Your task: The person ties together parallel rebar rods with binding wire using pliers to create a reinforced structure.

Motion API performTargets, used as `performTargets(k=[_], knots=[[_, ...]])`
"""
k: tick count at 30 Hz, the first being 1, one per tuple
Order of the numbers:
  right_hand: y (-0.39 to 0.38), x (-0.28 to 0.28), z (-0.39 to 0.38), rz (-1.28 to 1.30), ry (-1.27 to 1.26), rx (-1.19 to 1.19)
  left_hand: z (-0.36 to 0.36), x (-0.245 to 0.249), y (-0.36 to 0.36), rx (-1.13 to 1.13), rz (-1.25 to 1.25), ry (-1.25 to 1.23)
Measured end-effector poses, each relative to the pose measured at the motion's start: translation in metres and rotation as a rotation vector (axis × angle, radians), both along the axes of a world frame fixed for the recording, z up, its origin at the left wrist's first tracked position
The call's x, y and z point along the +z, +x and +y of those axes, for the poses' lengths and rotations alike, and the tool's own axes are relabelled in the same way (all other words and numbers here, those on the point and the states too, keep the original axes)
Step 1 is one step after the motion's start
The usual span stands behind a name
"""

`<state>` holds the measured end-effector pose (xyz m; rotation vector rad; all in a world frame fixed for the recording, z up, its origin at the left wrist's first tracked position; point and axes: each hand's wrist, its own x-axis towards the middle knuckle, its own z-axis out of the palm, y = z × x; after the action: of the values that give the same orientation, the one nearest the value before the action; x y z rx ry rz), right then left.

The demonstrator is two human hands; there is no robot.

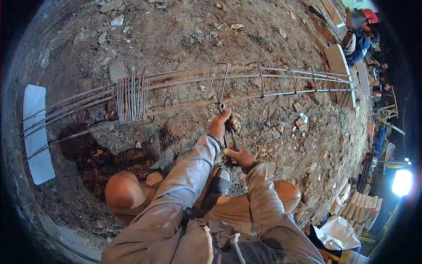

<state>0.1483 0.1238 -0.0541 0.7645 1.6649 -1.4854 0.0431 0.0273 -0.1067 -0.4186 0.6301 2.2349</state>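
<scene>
My left hand [221, 125] is closed near the head of a pair of pincers [222, 107], just below a rebar cage [189, 81] in the middle of the view. My right hand [240, 156] is wrapped round the lower part of the pincers' handles. The pincers' jaws touch or nearly touch the cage's lower bar beside a rectangular stirrup [225, 81]. Left of my hands, a tight bundle of stirrups [132, 99] hangs round the long bars. More stirrups are spaced out along the bars to the right.
A white block [38, 132] lies under the bars' left end, and a pale block [340, 72] under the right end. People [360, 42] sit at the upper right. A bright lamp [401, 182] and stacked bags [360, 209] are at the right. Stones dot the dirt.
</scene>
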Motion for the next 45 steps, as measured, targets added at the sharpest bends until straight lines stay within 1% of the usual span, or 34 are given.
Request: performTargets(k=[1,3,4,5,7,8,10,11,12,13,15,17,19,21,23,25,26,27,28,29,31,32,33,34,35,36,37,38,39,40,41,43,44,45], knots=[[0.003,-0.002,-0.003,-0.001,-0.001,0.002,0.007,-0.005,0.001,0.002,-0.001,-0.001],[0.014,-0.005,-0.023,0.470,1.053,0.177,0.026,-0.017,0.005,0.105,-0.033,-0.361],[0.017,-0.006,-0.032,0.475,1.154,0.116,0.028,0.013,0.005,0.188,-0.078,-0.456],[0.019,-0.006,-0.032,0.468,1.154,0.110,0.036,0.006,0.009,0.237,-0.083,-0.469],[0.017,-0.010,-0.029,0.335,1.107,0.168,0.042,0.002,0.011,0.223,-0.073,-0.565],[0.010,-0.014,-0.029,0.209,1.086,0.121,0.044,-0.008,0.010,0.225,-0.073,-0.562],[0.002,-0.027,-0.023,0.149,0.993,0.094,0.044,-0.026,0.006,0.153,0.101,-0.904],[0.002,-0.031,-0.020,0.082,0.894,0.066,0.041,-0.027,0.007,0.106,0.103,-0.926],[-0.001,-0.015,-0.023,0.195,0.893,0.196,0.033,0.001,0.007,0.117,0.085,-0.831],[-0.008,-0.021,-0.022,0.005,0.904,0.131,0.026,0.024,0.007,0.126,0.070,-0.738],[-0.011,-0.017,-0.021,-0.009,0.889,0.106,0.020,0.021,0.009,0.046,0.155,-0.757],[-0.014,-0.014,-0.018,-0.017,0.856,0.154,0.014,0.010,0.012,0.053,0.176,-0.565],[-0.016,-0.020,-0.010,-0.025,0.824,0.197,0.000,-0.006,0.009,-0.143,0.236,-0.536],[-0.014,-0.040,0.005,0.065,0.701,0.318,-0.007,-0.029,0.006,-0.132,0.392,-0.512],[-0.027,0.008,0.004,0.083,0.638,0.273,-0.014,-0.049,0.004,-0.170,0.243,-0.315],[-0.034,0.028,0.003,-0.014,0.331,0.290,-0.011,-0.001,0.002,-0.154,0.222,-0.248],[-0.017,-0.013,0.004,-0.115,-0.035,0.019,-0.007,0.011,0.002,-0.165,0.092,-0.106],[-0.007,-0.017,0.001,-0.112,-0.047,0.031,-0.005,0.020,0.001,-0.168,-0.038,0.034],[-0.001,-0.019,-0.002,-0.233,-0.528,-0.152,-0.004,0.029,0.001,-0.156,-0.090,0.098],[-0.001,-0.020,-0.003,-0.364,-1.010,-0.326,-0.009,0.017,0.000,-0.194,0.027,0.110],[0.002,-0.006,-0.017,-0.243,-0.759,-0.403,-0.018,0.019,-0.004,-0.271,-0.078,0.080],[-0.003,0.000,-0.022,-0.228,-0.726,-0.355,-0.018,0.032,-0.002,-0.232,-0.104,-0.326],[-0.005,0.005,-0.024,-0.208,-0.690,-0.311,-0.018,0.016,0.002,-0.210,0.007,-0.602],[0.026,-0.096,-0.017,0.339,-0.326,0.235,-0.023,-0.001,0.007,-0.176,0.022,-0.741],[0.018,-0.083,-0.022,0.348,-0.349,0.249,-0.029,-0.009,0.012,-0.144,0.031,-0.876],[0.008,-0.055,-0.025,0.277,-0.054,0.334,-0.031,0.023,0.014,-0.114,-0.003,-1.023],[-0.001,-0.031,-0.029,0.206,0.243,0.413,-0.043,-0.002,0.020,-0.093,-0.007,-1.041],[-0.001,-0.022,-0.035,0.240,0.372,0.357,-0.062,-0.048,0.031,-0.248,0.202,-1.327],[-0.003,-0.021,-0.040,0.250,0.345,0.381,-0.080,-0.072,0.039,-0.417,0.407,-1.605],[-0.006,-0.020,-0.044,0.307,0.415,0.371,-0.076,0.012,0.031,-0.466,0.362,-1.519],[-0.007,-0.020,-0.048,0.367,0.485,0.360,-0.087,-0.003,0.037,-0.443,0.335,-1.545],[-0.012,-0.028,-0.056,0.421,0.391,0.366,-0.109,-0.049,0.047,-0.858,0.356,-1.726],[-0.014,-0.035,-0.057,0.411,0.448,0.366,-0.115,-0.050,0.050,-0.892,0.441,-1.728],[-0.016,-0.040,-0.057,0.398,0.503,0.360,-0.118,-0.037,0.051,-0.880,0.421,-1.748]])
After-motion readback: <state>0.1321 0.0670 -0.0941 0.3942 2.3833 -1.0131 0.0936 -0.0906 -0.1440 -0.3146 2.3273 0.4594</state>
